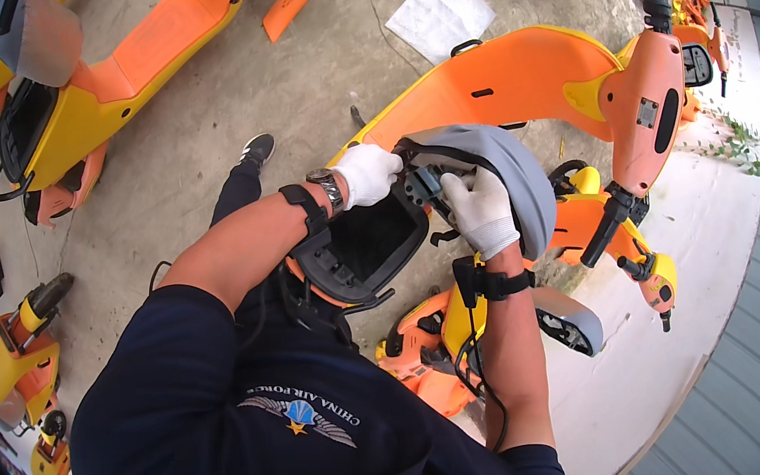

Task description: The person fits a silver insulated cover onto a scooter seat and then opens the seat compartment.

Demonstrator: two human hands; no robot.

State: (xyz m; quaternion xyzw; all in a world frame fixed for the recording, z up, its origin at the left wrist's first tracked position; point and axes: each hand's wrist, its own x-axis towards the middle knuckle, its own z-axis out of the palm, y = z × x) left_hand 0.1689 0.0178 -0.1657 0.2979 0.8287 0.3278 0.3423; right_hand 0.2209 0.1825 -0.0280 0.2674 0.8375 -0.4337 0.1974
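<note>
Under the tilted grey seat (527,184): right hand (481,210), white-gloved, pinched a dark grey block (422,186). At the seat's left edge: left hand (371,174), white-gloved, fingertips bunched; whether they gripped anything could not be told. Left of the seat: black compartment (373,243), uncovered. Beyond the seat: orange footboard (476,90); farther, white sheet (440,14) lay flat.

The gloved right hand (482,212) touches a dark part (424,184) beside the grey scooter seat (530,186), the gloved left hand (371,175) near.

Compartment (371,244) left of seat (535,190), right hand (482,209) between, perhaps touching seat
</note>
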